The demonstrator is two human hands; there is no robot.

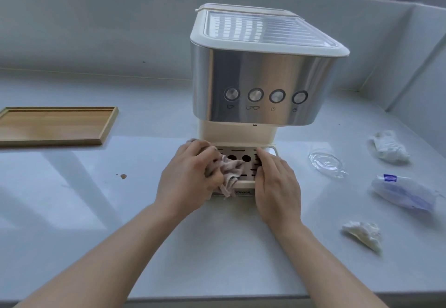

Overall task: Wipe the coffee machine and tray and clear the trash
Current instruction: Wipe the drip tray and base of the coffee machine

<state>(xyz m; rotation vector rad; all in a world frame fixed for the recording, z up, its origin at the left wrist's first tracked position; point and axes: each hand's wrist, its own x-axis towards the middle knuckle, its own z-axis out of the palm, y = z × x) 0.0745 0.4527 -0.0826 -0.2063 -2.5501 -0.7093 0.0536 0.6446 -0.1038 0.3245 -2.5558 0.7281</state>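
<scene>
Coffee machine (263, 78), steel front and cream body, stands mid-bench (217, 247) by the wall. At far left lies a shallow wooden tray (55, 126), and nearer the middle a brown spot (123, 176). The left hand (190, 177) grips a pinkish cloth (230, 170) on the machine's drip tray (241, 154). The cloth partly covers the lettering on the drip tray's front, which cannot be read whole. Four buttons (255, 94) carry one-cup, two-cup, power and steam icons. The right hand (275, 182) presses flat, fingers straight, on the drip tray's right side. To the right are a clear dish (325, 161), a crumpled tissue (363, 234), a white wad (389, 148) and a blue-printed wrapper (403, 193).
</scene>
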